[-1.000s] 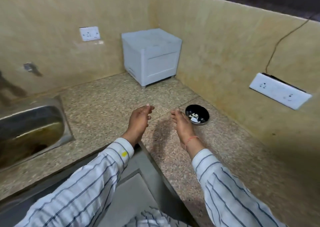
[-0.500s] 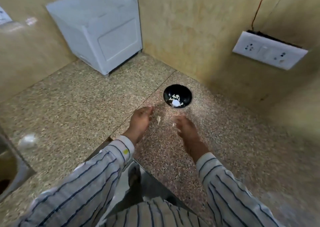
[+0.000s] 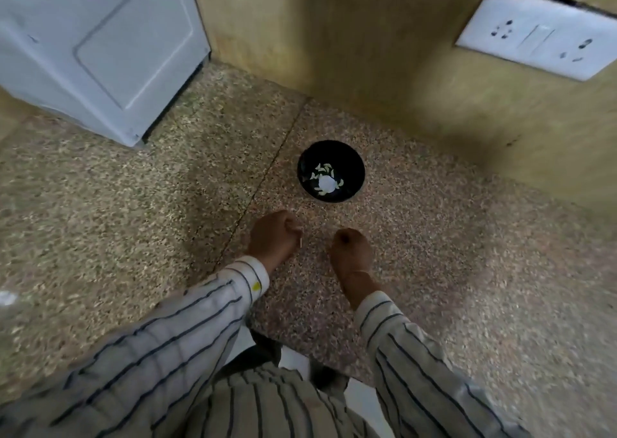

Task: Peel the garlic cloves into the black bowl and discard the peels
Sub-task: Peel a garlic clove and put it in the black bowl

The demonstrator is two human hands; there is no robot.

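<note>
The black bowl (image 3: pixel 347 160) stands on the speckled stone counter near the wall, with several pale garlic pieces (image 3: pixel 325 179) lying in its bottom. Just in front of it, to the left, my left hand (image 3: pixel 272 239) hovers with its fingers curled, and a thin pale garlic peel (image 3: pixel 301 240) hangs from its fingertips. My right hand (image 3: pixel 352 249) is a hand's width to the right, its fingers curled under. Whatever it may hold is hidden behind the back of the hand. Neither hand touches the bowl.
A white box-shaped appliance (image 3: pixel 100 47) stands at the back left in the corner. A white socket panel (image 3: pixel 537 34) is on the right wall. A dark seam (image 3: pixel 267 170) crosses the counter left of the bowl. The counter's front edge is at my body.
The view has tilted down and closed in on the bowl. Both hands have gone from loosely open to curled. The small pale bits seen between them half a second ago are out of sight.
</note>
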